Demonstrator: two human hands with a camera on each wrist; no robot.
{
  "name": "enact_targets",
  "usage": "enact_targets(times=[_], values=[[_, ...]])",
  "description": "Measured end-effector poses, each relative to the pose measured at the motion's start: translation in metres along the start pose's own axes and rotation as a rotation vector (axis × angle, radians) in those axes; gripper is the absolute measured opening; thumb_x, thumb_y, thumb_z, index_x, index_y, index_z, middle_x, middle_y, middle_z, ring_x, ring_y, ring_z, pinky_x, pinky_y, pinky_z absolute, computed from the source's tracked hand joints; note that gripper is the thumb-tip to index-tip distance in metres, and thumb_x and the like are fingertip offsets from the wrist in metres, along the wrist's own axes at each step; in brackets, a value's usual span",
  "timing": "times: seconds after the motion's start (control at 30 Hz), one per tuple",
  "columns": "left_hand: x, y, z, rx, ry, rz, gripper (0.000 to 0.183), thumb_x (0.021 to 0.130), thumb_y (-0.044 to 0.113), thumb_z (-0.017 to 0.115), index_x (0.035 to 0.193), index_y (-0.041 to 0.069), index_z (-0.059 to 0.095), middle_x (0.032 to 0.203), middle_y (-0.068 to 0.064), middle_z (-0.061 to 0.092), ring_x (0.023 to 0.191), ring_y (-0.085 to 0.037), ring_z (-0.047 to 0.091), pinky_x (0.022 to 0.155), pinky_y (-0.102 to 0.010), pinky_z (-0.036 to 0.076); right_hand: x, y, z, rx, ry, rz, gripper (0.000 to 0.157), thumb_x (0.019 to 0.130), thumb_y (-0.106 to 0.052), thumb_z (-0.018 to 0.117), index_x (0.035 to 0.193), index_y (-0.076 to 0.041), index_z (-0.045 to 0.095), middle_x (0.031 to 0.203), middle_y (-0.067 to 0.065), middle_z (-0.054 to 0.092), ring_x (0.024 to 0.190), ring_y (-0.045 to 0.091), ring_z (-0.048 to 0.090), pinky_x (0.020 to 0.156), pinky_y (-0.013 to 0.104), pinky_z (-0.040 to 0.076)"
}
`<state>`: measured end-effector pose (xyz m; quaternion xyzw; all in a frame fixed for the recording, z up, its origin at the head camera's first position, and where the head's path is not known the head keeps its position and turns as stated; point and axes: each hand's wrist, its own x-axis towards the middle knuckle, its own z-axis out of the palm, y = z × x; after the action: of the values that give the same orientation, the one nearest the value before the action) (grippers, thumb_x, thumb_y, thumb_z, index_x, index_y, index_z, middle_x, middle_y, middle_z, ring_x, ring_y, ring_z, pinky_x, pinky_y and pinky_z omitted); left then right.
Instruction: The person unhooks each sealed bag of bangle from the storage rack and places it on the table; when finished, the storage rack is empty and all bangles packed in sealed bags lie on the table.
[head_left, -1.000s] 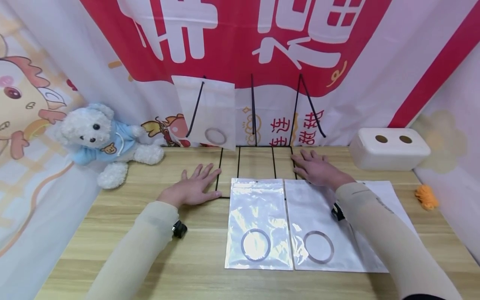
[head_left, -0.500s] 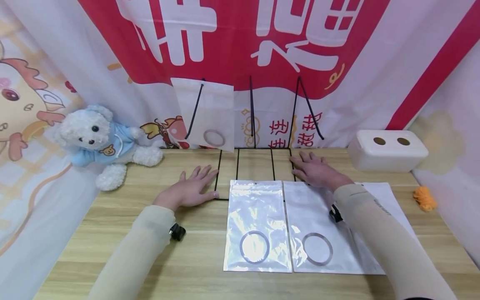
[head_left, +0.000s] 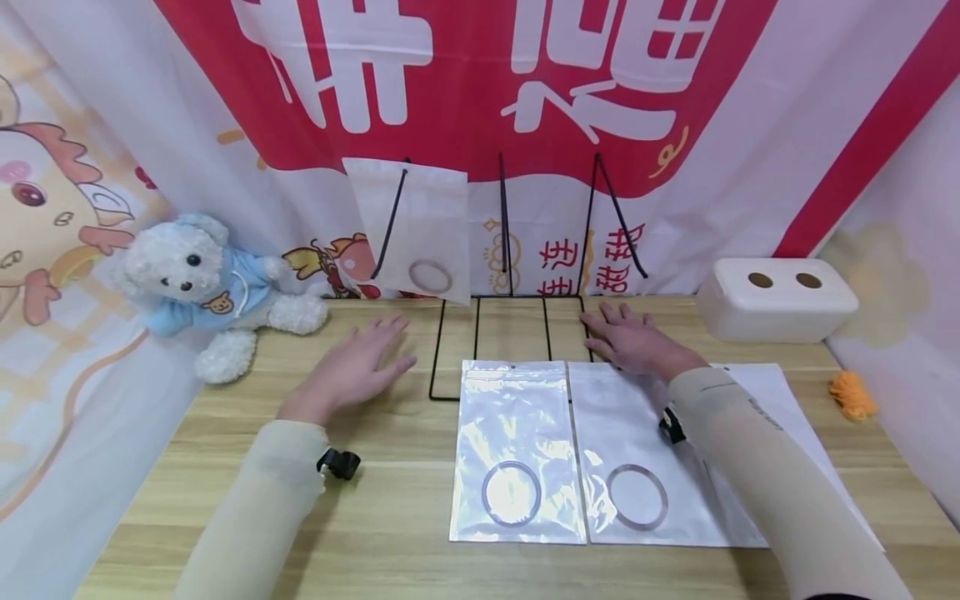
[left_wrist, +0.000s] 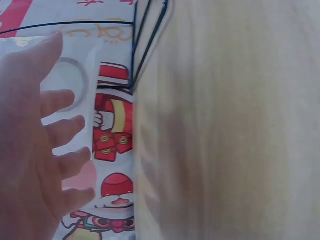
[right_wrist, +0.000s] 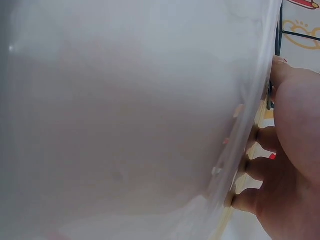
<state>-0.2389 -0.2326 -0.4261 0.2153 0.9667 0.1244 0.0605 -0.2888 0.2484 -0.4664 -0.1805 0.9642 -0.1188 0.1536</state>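
My left hand (head_left: pixel 348 371) hovers with fingers spread above the table, left of the black wire rack (head_left: pixel 504 225), holding nothing. In the left wrist view its fingers overlap the white bag (head_left: pixel 416 212) hanging from the rack's left hook. My right hand (head_left: pixel 633 340) rests at the right side of the rack's base, its fingers spread over the wire. Flat on the table lie a shiny zip bag (head_left: pixel 517 433) with a ring print, and beside it a second zip bag (head_left: pixel 600 417), partly beneath my right wrist. A white bag surface (right_wrist: pixel 140 110) fills most of the right wrist view.
A plush bear (head_left: pixel 217 283) in a blue top sits at the back left. At the back right stands a white box (head_left: pixel 780 304) with two holes, with an orange tuft (head_left: pixel 852 395) in front of it. Another white bag (head_left: pixel 772 400) lies under my right forearm.
My left hand has come off the left side of the rack's base and moved left, away from it. The right hand stays where it was.
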Motion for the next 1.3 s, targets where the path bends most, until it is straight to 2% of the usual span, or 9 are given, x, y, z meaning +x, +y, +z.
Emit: enact_targets(times=[0.23,0.4,0.47,0.5,0.63,0.73,0.87,1.0,1.3], values=[[0.001,0.007,-0.02,0.017,0.116,-0.016,0.082,0.111,0.068,0.035,0.174,0.018,0.022,0.182,-0.01,0.021,0.166,-0.042,0.024,0.133,-0.067,0.021,0.0,0.0,0.0,-0.004,-0.002,0.005,0.064,0.117,-0.048,0.037,0.174,-0.022,0.023,0.18,0.025,0.008,0.164,0.058,0.001,0.128,0.08,-0.002],[0.003,0.012,-0.037,-0.053,0.228,-0.075,0.076,0.112,0.062,0.043,0.17,0.015,0.034,0.174,-0.015,0.04,0.156,-0.045,0.043,0.128,-0.065,0.035,-0.001,-0.003,-0.001,0.005,-0.001,0.008,0.064,0.117,-0.047,0.038,0.174,-0.021,0.024,0.18,0.026,0.008,0.163,0.059,0.002,0.127,0.081,-0.002],[0.005,0.014,-0.043,-0.076,0.307,-0.092,0.07,0.112,0.057,0.047,0.166,0.013,0.043,0.154,-0.02,0.063,0.122,-0.043,0.071,0.114,-0.063,0.05,-0.002,-0.004,-0.003,0.008,-0.001,0.008,0.064,0.117,-0.047,0.039,0.173,-0.021,0.025,0.18,0.026,0.008,0.163,0.06,0.002,0.127,0.081,-0.002],[0.007,0.014,-0.045,-0.09,0.359,-0.09,0.064,0.112,0.053,0.05,0.161,0.011,0.051,0.144,-0.02,0.069,0.106,-0.041,0.075,0.106,-0.061,0.055,-0.002,-0.004,-0.003,0.01,0.0,0.007,0.064,0.117,-0.047,0.039,0.173,-0.02,0.025,0.18,0.026,0.008,0.163,0.06,0.002,0.127,0.081,-0.002],[0.015,0.015,-0.057,-0.173,0.576,-0.065,0.041,0.112,0.033,0.06,0.136,0.003,0.072,0.109,-0.021,0.081,0.073,-0.036,0.074,0.084,-0.054,0.062,-0.002,-0.003,-0.003,0.01,0.001,0.001,0.065,0.116,-0.048,0.039,0.173,-0.02,0.025,0.179,0.027,0.008,0.163,0.061,0.002,0.126,0.082,-0.002],[0.022,0.015,-0.067,-0.27,0.678,-0.073,0.033,0.11,0.026,0.063,0.123,-0.001,0.078,0.111,-0.021,0.082,0.097,-0.039,0.079,0.087,-0.054,0.064,-0.001,-0.001,-0.002,0.007,0.0,-0.002,0.066,0.116,-0.05,0.038,0.174,-0.02,0.024,0.18,0.027,0.008,0.163,0.061,0.001,0.126,0.083,-0.002],[0.032,0.016,-0.083,-0.404,0.736,-0.144,0.034,0.109,0.029,0.063,0.122,0.001,0.078,0.109,-0.019,0.081,0.097,-0.031,0.075,0.086,-0.039,0.061,-0.001,0.0,0.0,0.009,0.002,-0.01,0.066,0.116,-0.05,0.038,0.174,-0.02,0.024,0.179,0.027,0.007,0.162,0.061,0.001,0.126,0.082,-0.002],[0.043,0.017,-0.101,-0.521,0.752,-0.207,0.037,0.108,0.032,0.064,0.132,0.004,0.072,0.122,-0.015,0.075,0.106,-0.024,0.068,0.092,-0.029,0.055,-0.002,0.0,0.0,0.017,0.008,-0.016,0.065,0.117,-0.047,0.038,0.173,-0.019,0.025,0.179,0.028,0.008,0.162,0.061,0.002,0.126,0.082,-0.002],[0.065,0.024,-0.131,-0.631,0.777,-0.297,0.053,0.104,0.041,0.071,0.148,0.016,0.054,0.143,-0.007,0.06,0.125,-0.017,0.059,0.107,-0.029,0.056,-0.004,-0.003,-0.002,0.02,0.024,-0.03,0.064,0.117,-0.046,0.04,0.173,-0.019,0.026,0.179,0.028,0.009,0.162,0.062,0.003,0.125,0.083,-0.002]])
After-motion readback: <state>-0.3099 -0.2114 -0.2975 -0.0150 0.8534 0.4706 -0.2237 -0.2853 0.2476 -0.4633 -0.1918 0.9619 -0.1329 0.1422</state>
